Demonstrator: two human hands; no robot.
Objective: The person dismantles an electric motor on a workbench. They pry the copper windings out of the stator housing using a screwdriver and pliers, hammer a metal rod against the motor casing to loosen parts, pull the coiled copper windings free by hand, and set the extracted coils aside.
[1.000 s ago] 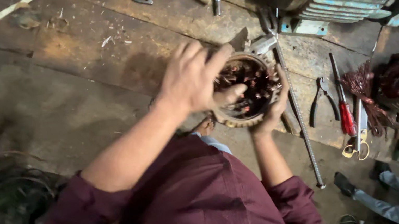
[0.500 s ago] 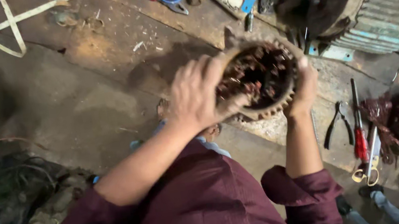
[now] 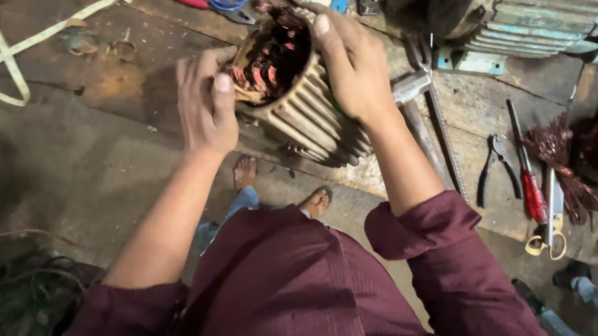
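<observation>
- Both hands clasp a ribbed motor stator (image 3: 306, 111), upper centre of frame.
- Left hand (image 3: 205, 107) grips its rim; right hand (image 3: 351, 65) wraps the far side.
- Its axis tilts toward the upper left.

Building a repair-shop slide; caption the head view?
Both hands, left and right, grip a finned motor stator above the workbench.

Both hands hold a finned stator (image 3: 305, 104) tilted above the counter (image 3: 77, 162): left hand (image 3: 205, 107) at its rim, right hand (image 3: 351, 65) across its side.
</observation>
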